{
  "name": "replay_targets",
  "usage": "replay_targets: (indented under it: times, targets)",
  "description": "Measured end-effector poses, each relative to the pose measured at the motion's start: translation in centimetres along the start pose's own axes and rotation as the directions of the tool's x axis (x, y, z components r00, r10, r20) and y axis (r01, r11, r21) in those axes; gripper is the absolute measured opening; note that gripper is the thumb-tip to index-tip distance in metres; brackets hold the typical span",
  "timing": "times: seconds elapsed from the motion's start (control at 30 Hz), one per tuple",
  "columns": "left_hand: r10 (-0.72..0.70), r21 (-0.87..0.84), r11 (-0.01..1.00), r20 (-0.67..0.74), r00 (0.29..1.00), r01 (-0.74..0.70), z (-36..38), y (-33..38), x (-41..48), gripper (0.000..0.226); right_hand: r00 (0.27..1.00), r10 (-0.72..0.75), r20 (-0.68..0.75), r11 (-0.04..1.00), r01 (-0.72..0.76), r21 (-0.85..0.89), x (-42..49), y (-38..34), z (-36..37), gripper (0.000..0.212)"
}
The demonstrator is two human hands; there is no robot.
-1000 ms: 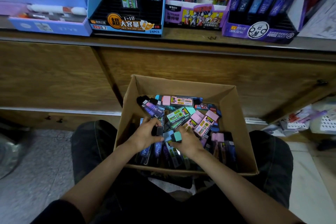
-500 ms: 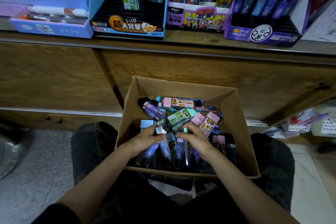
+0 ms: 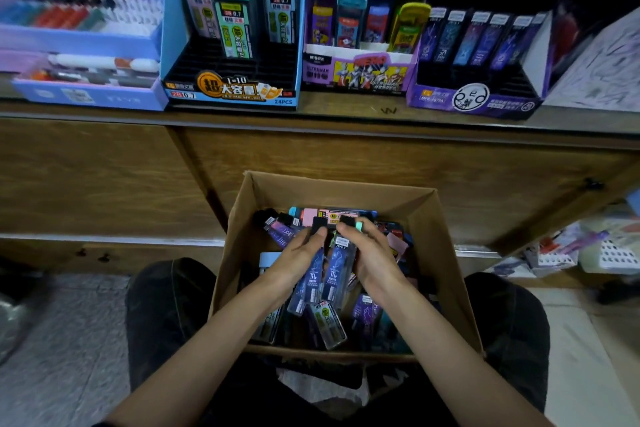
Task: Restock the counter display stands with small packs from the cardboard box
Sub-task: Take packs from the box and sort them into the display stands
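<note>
Head view, cardboard box (image 3: 339, 194) of small packs between the knees, left hand (image 3: 294, 262) and right hand (image 3: 375, 260) with fingers curled round two dark blue packs (image 3: 337, 267) held side by side over the heap, beyond on the bench (image 3: 346, 112) blue display stand (image 3: 228, 95) and purple display stand (image 3: 474, 102), both partly filled.
</note>
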State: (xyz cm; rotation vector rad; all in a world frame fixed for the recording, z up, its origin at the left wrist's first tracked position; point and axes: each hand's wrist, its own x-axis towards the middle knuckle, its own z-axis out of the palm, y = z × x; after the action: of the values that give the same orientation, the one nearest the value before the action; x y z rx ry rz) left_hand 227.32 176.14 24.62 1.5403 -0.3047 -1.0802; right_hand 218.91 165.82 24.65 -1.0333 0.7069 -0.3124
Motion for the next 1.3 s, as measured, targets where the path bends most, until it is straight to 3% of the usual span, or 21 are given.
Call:
replay_targets:
  times: [0.1,0.23,0.33,0.47,0.7,0.9,1.07,1.23,1.3]
  targets:
    - [0.029,0.067,0.997,0.04,0.999,-0.032,0.4,0.8,-0.3,0.067,0.999,-0.042,-0.035,0.998,0.04,-0.042,-0.3,-0.8,0.5,0.016]
    - [0.117,0.04,0.992,0.073,0.99,-0.121,0.7,2.8,-1.0,0.035,0.999,0.007,-0.038,0.996,-0.011,-0.087,-0.7,-3.1,1.1,0.027]
    - [0.175,0.039,0.984,0.04,0.984,-0.177,0.7,4.5,-1.1,0.035,0.999,0.026,-0.041,0.999,-0.028,-0.04,-0.8,-5.6,1.0,0.032]
    - [0.261,0.047,0.964,0.032,0.965,-0.262,0.4,7.1,-1.2,0.028,0.999,-0.033,0.003,0.985,0.033,-0.171,-1.2,-8.6,0.6,0.03]
    - [0.393,0.091,0.914,0.03,0.919,-0.394,-1.1,12.0,-0.9,0.036,0.978,-0.208,-0.009,0.939,0.197,-0.284,-1.0,-14.3,0.6,0.019]
    - [0.496,0.095,0.865,-0.02,0.868,-0.492,-3.4,16.7,-1.2,0.036,0.903,-0.421,0.079,0.798,0.411,-0.44,-0.4,-21.2,2.5,0.015]
    - [0.562,0.144,0.825,-0.112,0.82,-0.546,-6.5,19.4,-2.7,0.028,0.831,-0.523,0.186,0.713,0.547,-0.438,0.5,-25.7,7.1,0.016]
    - [0.563,0.184,0.826,-0.241,0.79,-0.532,-10.7,20.4,-4.6,0.053,0.762,-0.6,0.245,0.613,0.634,-0.472,2.7,-27.8,13.3,0.019]
    - [0.578,0.191,0.816,-0.263,0.773,-0.545,-12.1,20.4,-5.1,0.048,0.741,-0.614,0.271,0.547,0.647,-0.53,3.9,-27.9,15.7,0.019]
